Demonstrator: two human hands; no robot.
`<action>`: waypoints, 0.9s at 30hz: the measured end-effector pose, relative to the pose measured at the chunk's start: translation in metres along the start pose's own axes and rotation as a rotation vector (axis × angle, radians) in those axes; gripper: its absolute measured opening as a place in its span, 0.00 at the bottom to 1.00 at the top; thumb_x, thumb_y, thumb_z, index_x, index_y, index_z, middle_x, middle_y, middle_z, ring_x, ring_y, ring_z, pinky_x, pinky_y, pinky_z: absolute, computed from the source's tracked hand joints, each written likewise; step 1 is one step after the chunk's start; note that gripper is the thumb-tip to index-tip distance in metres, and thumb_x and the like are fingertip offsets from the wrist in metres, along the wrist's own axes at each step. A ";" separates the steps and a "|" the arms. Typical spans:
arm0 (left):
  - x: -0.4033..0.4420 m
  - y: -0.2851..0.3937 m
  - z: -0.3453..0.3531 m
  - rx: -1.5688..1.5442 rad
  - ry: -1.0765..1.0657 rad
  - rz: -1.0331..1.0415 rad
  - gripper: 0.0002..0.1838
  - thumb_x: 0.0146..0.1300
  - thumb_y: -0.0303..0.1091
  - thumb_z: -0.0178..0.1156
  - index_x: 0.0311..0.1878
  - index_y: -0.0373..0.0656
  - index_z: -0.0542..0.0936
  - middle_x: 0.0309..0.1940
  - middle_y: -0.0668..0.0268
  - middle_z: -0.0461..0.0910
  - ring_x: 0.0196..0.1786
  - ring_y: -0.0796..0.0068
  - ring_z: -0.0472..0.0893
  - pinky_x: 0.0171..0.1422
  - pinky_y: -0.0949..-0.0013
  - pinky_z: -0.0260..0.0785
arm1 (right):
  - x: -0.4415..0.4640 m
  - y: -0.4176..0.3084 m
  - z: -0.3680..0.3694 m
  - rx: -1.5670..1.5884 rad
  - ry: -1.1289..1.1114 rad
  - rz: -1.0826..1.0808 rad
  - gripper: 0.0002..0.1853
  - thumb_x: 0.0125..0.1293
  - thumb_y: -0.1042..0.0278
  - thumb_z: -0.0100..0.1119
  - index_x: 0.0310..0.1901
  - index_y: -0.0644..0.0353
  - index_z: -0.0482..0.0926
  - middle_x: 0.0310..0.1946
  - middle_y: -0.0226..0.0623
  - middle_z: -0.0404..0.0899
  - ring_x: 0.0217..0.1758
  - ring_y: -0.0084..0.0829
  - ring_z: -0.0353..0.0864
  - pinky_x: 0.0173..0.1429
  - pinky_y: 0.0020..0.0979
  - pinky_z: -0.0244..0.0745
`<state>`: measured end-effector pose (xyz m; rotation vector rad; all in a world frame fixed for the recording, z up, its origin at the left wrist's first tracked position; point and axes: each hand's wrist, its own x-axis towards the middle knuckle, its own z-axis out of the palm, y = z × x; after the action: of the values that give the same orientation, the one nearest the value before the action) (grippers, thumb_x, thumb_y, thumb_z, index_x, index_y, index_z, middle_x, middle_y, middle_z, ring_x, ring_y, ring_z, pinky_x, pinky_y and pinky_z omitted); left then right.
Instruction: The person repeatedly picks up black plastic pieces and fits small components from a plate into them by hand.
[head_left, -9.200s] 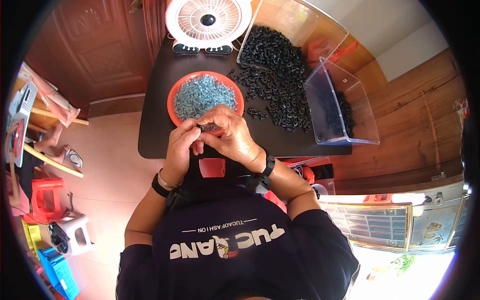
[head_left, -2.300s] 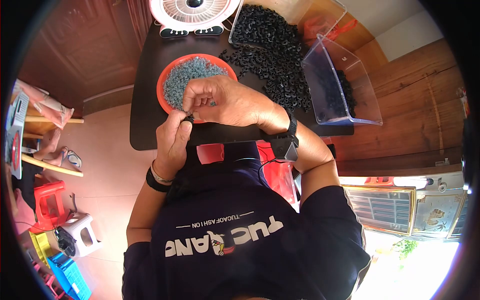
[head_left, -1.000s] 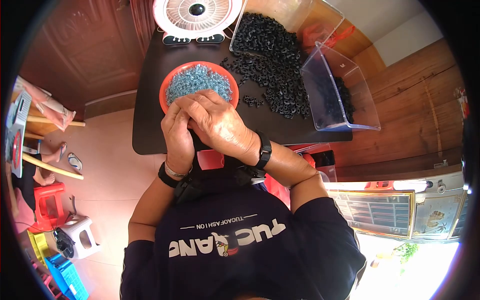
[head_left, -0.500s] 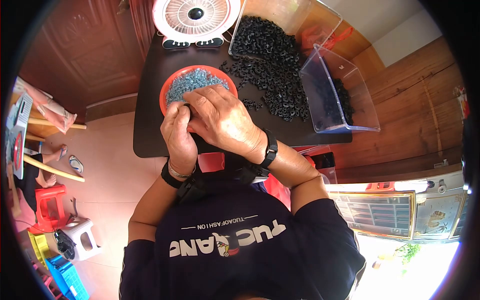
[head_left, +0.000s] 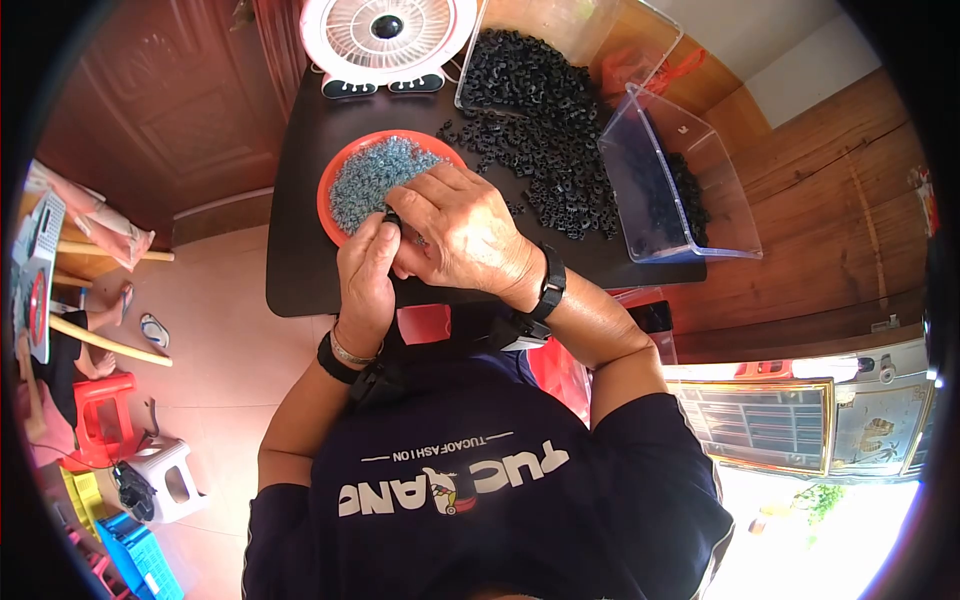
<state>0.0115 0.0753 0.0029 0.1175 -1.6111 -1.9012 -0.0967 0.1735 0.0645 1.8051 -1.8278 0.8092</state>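
Observation:
My left hand (head_left: 367, 280) is closed, thumb and fingers pinching a small black plastic piece (head_left: 391, 219). My right hand (head_left: 465, 230) bends over it from the right, fingertips drawn together close to the left thumb. Whatever the right fingers hold is hidden behind them. Both hands hover over the near edge of a red round bowl (head_left: 325, 195). Inside the bowl lie many small silvery-blue metal pieces (head_left: 375, 175), which look like screws. To the right, a heap of small black plastic pieces (head_left: 560, 165) spreads across the dark table (head_left: 300, 270).
A pink and white fan (head_left: 388, 45) stands at the table's back. One clear plastic bin (head_left: 640, 25) lies behind the black heap; another clear bin (head_left: 735, 205) sits at the right edge. At far left are another person's feet (head_left: 98, 362) and a red stool (head_left: 105, 415).
Both hands have shifted slightly right and toward my body, uncovering more of the bowl. The black piece now shows above the left thumb.

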 end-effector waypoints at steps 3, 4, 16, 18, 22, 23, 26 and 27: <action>-0.003 0.000 -0.001 0.020 -0.024 -0.017 0.19 0.75 0.43 0.46 0.33 0.38 0.74 0.20 0.71 0.75 0.23 0.86 0.68 0.28 0.79 0.58 | -0.002 0.000 -0.001 0.016 0.004 -0.008 0.17 0.45 0.67 0.68 0.38 0.62 0.80 0.31 0.37 0.80 0.35 0.39 0.81 0.43 0.37 0.78; -0.003 0.002 0.000 0.026 -0.026 -0.032 0.20 0.75 0.44 0.46 0.33 0.38 0.74 0.20 0.71 0.75 0.23 0.86 0.67 0.28 0.79 0.58 | -0.002 0.000 -0.002 0.017 0.004 -0.011 0.16 0.45 0.67 0.68 0.38 0.62 0.80 0.30 0.37 0.80 0.34 0.39 0.80 0.42 0.37 0.78; -0.006 0.044 -0.018 0.196 0.104 0.404 0.19 0.74 0.39 0.48 0.51 0.30 0.76 0.36 0.60 0.79 0.37 0.75 0.77 0.44 0.72 0.69 | -0.017 0.019 -0.037 -0.119 0.182 0.096 0.15 0.50 0.62 0.71 0.36 0.59 0.78 0.27 0.36 0.78 0.31 0.40 0.79 0.37 0.39 0.76; -0.020 0.075 -0.020 0.050 0.176 0.752 0.17 0.72 0.37 0.50 0.51 0.31 0.76 0.38 0.57 0.78 0.44 0.69 0.78 0.50 0.68 0.69 | -0.023 0.046 -0.070 -0.365 0.387 0.145 0.16 0.51 0.61 0.73 0.38 0.57 0.80 0.28 0.36 0.80 0.31 0.41 0.80 0.38 0.40 0.76; -0.047 0.142 -0.019 -0.349 -0.161 1.148 0.15 0.70 0.35 0.53 0.51 0.33 0.73 0.42 0.58 0.72 0.48 0.69 0.72 0.51 0.67 0.66 | -0.049 0.090 -0.148 -0.794 0.582 0.553 0.20 0.52 0.64 0.71 0.47 0.60 0.80 0.38 0.41 0.81 0.42 0.44 0.80 0.47 0.42 0.75; -0.049 0.158 -0.016 -0.501 -0.304 1.203 0.14 0.69 0.34 0.54 0.51 0.33 0.72 0.42 0.58 0.71 0.50 0.69 0.71 0.51 0.67 0.65 | -0.056 0.093 -0.159 -0.864 0.640 0.601 0.23 0.53 0.65 0.70 0.51 0.61 0.79 0.40 0.43 0.81 0.43 0.45 0.80 0.49 0.42 0.76; -0.055 0.192 -0.006 -0.972 -0.775 1.247 0.14 0.67 0.32 0.57 0.51 0.34 0.70 0.45 0.59 0.67 0.53 0.69 0.67 0.51 0.67 0.63 | -0.064 0.087 -0.166 -0.797 0.681 0.681 0.19 0.54 0.65 0.69 0.48 0.60 0.81 0.41 0.42 0.81 0.46 0.43 0.80 0.51 0.42 0.76; -0.056 0.198 -0.004 -1.055 -0.857 1.248 0.14 0.67 0.31 0.58 0.50 0.35 0.70 0.46 0.59 0.65 0.54 0.69 0.66 0.52 0.67 0.62 | -0.066 0.088 -0.161 -0.759 0.632 0.647 0.17 0.54 0.66 0.69 0.45 0.59 0.82 0.41 0.41 0.81 0.46 0.43 0.80 0.51 0.41 0.76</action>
<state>0.1374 0.0913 0.1650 -1.8310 -0.4663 -1.4350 -0.1950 0.3291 0.1283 0.4166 -1.8834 0.6436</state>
